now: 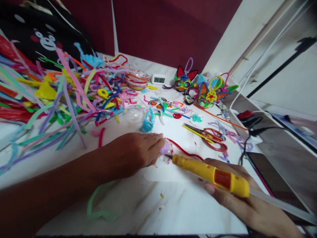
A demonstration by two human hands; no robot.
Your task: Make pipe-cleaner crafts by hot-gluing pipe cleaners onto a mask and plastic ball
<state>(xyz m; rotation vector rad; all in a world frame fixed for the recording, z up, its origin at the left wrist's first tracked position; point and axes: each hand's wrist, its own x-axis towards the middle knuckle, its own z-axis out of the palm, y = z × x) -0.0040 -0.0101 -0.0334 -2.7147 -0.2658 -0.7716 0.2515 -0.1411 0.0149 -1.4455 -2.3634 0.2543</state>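
Observation:
My right hand (257, 211) is wrapped round a yellow hot glue gun (193, 166), with a clear glue stick (279, 203) poking out of its back end. The gun's nozzle points left, at or very near a small lilac coil (165, 147) on a clear plastic piece (163, 159). My left hand (141, 150) pinches this piece from the left, its fingers covering part of it. From there a red pipe cleaner (184, 151) curves off to the right, behind the gun. A blue fuzzy piece (148, 124) lies just beyond my left hand.
A heap of coloured pipe cleaners (71, 89) fills the left side. Orange-handled scissors (213, 138) lie beyond the glue gun. Decorated balls with ears (183, 81), a small clock (158, 79) and a wrapped ball (137, 80) stand behind. A phone (269, 178) and cables are at right.

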